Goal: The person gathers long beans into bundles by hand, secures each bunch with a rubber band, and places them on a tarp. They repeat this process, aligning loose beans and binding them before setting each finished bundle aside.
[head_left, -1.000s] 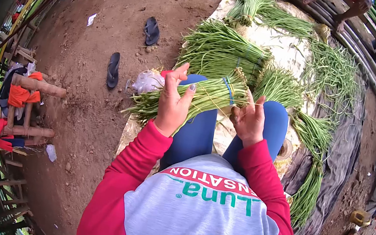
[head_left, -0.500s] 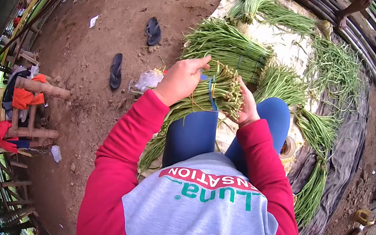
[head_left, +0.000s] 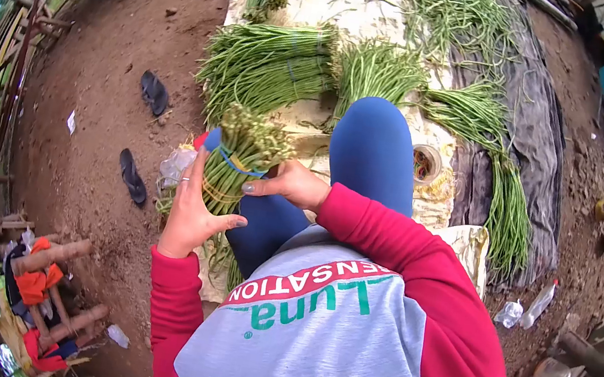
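A bundle of green long beans point(head_left: 222, 184) stands tilted over my thighs, its stem ends bunched at the top. A blue band point(head_left: 236, 163) circles it near those ends, and yellow rubber bands point(head_left: 218, 195) sit lower down. My left hand point(head_left: 192, 207) grips the bundle's left side, with its thumb out across the front. My right hand point(head_left: 291, 185) holds the right side, thumb near the blue band and the other fingers partly hidden. The lower ends of the beans hang down beside my leg, partly covered by my left hand.
More tied long beans point(head_left: 274, 66) lie on a pale sheet point(head_left: 354, 11) ahead. Loose beans point(head_left: 463, 17) spread over a dark cloth point(head_left: 526, 169). A roll of tape point(head_left: 426, 164) lies right of my knee. Black slippers point(head_left: 154, 92) and a wooden rack point(head_left: 54, 260) are left.
The view has turned right. My left hand, earlier pinching a stretched yellow band above the bundle, now grips its side. The bundle has swung so its stem ends point up.
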{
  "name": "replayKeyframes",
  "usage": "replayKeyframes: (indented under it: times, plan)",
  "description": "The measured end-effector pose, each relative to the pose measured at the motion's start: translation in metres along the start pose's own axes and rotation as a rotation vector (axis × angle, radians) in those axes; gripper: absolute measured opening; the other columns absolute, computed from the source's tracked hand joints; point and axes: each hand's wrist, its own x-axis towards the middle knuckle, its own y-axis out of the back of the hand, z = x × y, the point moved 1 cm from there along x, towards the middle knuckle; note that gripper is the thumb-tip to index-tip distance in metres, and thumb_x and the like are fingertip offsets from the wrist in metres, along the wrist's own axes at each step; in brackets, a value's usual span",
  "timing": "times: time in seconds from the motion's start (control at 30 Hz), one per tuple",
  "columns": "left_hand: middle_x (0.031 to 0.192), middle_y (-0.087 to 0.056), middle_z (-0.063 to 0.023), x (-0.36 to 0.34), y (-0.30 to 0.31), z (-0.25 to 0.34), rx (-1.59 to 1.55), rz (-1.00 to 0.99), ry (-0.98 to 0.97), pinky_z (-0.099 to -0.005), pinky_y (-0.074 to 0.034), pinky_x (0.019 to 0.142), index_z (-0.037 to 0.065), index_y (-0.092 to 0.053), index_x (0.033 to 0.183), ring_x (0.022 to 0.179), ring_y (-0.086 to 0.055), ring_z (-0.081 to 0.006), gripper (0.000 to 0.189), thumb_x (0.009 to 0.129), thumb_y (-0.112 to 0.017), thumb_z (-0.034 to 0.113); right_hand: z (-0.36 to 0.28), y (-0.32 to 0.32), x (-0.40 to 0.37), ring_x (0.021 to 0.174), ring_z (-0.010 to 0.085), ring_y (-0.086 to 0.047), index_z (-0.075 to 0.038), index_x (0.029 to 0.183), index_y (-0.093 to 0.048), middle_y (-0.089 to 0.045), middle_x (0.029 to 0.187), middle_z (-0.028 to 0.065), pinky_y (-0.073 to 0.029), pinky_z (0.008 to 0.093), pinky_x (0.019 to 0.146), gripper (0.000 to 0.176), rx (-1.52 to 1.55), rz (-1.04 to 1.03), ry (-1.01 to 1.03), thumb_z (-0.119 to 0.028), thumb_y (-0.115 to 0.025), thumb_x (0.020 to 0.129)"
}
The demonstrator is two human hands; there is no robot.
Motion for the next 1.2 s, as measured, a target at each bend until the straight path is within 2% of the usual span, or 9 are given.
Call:
replayKeyframes:
  times: [0.3,0.43,0.5,0.6,0.67,0.83,0.9,1.0,1.2]
  plan:
    - [0.126,-0.064,-0.0183,-0.001,0.028,0.039,-0.225,0.025,-0.140,-0.0453,-0.049,0.098,-0.003,-0.051,0.135,0.116,-0.064,-0.0317,0.082,0.073,-0.089,0.035,-0.114,-0.079,0.006,0.118,0.0190,-0.059,-0.001,0.144,-0.035,-0.062,0.128,0.0119,-0.046,0.0349,0.104,0.101,-0.052,-0.256,0.709,-0.018,-0.092,0.062]
    - [0.153,-0.042,-0.0160,0.012,0.007,-0.005,0.029,0.072,-0.376,-0.0483,-0.027,0.120,0.005,-0.035,0.151,0.143,-0.040,-0.0279,0.088,0.089,-0.066,0.060,-0.158,-0.084,-0.010,0.112,0.0177,-0.062,-0.001,0.145,-0.035,-0.063,0.125,0.0104,-0.050,0.0344,0.099,0.105,-0.460,0.057,0.993,-0.018,-0.092,0.058]
    - [0.159,-0.031,-0.0180,0.024,-0.002,-0.045,0.135,0.419,-0.639,-0.0530,-0.015,0.123,0.009,-0.025,0.156,0.149,-0.027,-0.0313,0.097,0.090,-0.040,0.079,-0.173,-0.074,-0.025,0.109,0.0172,-0.064,0.000,0.148,-0.032,-0.064,0.122,0.0096,-0.052,0.0340,0.096,0.109,-0.558,0.029,1.081,-0.016,-0.091,0.058]
    - [0.157,-0.032,-0.0237,0.073,0.055,0.119,-0.968,0.594,-0.611,-0.0556,-0.010,0.122,0.010,-0.020,0.158,0.148,-0.027,-0.0382,0.102,0.089,-0.023,0.085,-0.188,-0.064,-0.051,0.115,0.0179,-0.061,0.000,0.151,-0.028,-0.062,0.126,0.0108,-0.049,0.0324,0.102,0.110,-0.395,-0.004,1.016,-0.013,-0.091,0.061]
    - [0.160,-0.023,-0.0261,0.075,0.066,0.122,-0.705,1.447,-0.384,-0.0563,-0.019,0.121,0.010,-0.008,0.160,0.148,-0.023,-0.0423,0.111,0.083,-0.020,0.090,-0.178,-0.072,-0.052,0.117,0.0190,-0.060,0.000,0.151,-0.029,-0.061,0.127,0.0111,-0.048,0.0328,0.103,0.108,-0.323,0.093,0.959,-0.011,-0.090,0.063]
    - [0.161,-0.018,-0.0269,0.100,-0.020,0.144,-0.516,0.987,-0.829,-0.0560,-0.025,0.119,0.013,0.005,0.160,0.148,-0.025,-0.0417,0.116,0.079,-0.023,0.092,-0.139,-0.068,-0.029,0.123,0.0206,-0.057,0.000,0.153,-0.023,-0.060,0.132,0.0109,-0.043,0.0365,0.109,0.110,-0.296,0.231,0.885,-0.006,-0.088,0.065]
    - [0.161,-0.013,-0.0276,0.091,-0.049,0.110,-0.690,0.672,-0.784,-0.0536,-0.032,0.115,0.009,0.023,0.156,0.145,-0.030,-0.0419,0.145,0.066,-0.058,0.090,-0.135,-0.066,-0.039,0.124,0.0203,-0.057,0.000,0.153,-0.025,-0.061,0.132,0.0110,-0.044,0.0362,0.108,0.107,-0.339,0.296,0.863,-0.004,-0.087,0.067]
    - [0.149,-0.043,-0.0181,0.063,-0.066,0.058,-0.716,-0.182,-0.433,-0.0516,-0.036,0.114,0.002,-0.026,0.155,0.138,-0.044,-0.0329,0.119,0.066,-0.094,0.041,-0.137,-0.075,-0.045,0.125,0.0195,-0.056,0.000,0.154,-0.025,-0.058,0.136,0.0120,-0.045,0.0360,0.107,0.110,-0.431,0.397,0.892,-0.009,-0.091,0.066]
    - [0.137,-0.056,-0.0136,0.060,-0.070,0.058,-0.960,-0.137,-0.326,-0.0420,-0.050,0.100,0.001,-0.046,0.141,0.121,-0.059,-0.0245,0.087,0.068,-0.091,0.014,-0.109,-0.077,-0.029,0.124,0.0301,-0.056,0.000,0.152,-0.028,-0.056,0.135,0.0199,-0.042,0.0384,0.107,0.118,-0.867,0.555,0.862,-0.034,-0.095,0.062]
